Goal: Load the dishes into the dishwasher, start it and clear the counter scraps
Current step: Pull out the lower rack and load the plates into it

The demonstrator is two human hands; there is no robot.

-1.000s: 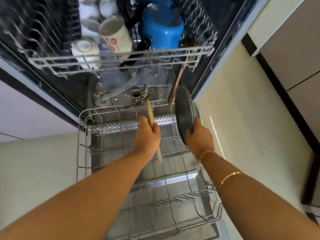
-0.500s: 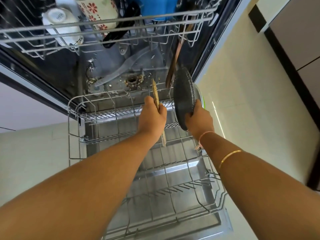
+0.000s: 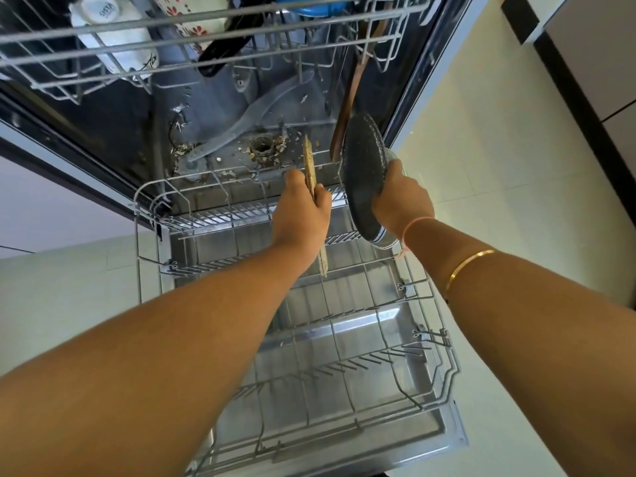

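Gripping a pan [image 3: 364, 177] on edge in your right hand [image 3: 401, 201], you clasp a thin board [image 3: 311, 170] upright in your left hand [image 3: 301, 215].
Both hover over the bare lower rack [image 3: 344, 339]; the upper rack [image 3: 137, 67] already holds cups [image 3: 110, 32], so loading is partway; starting and scraps remain.
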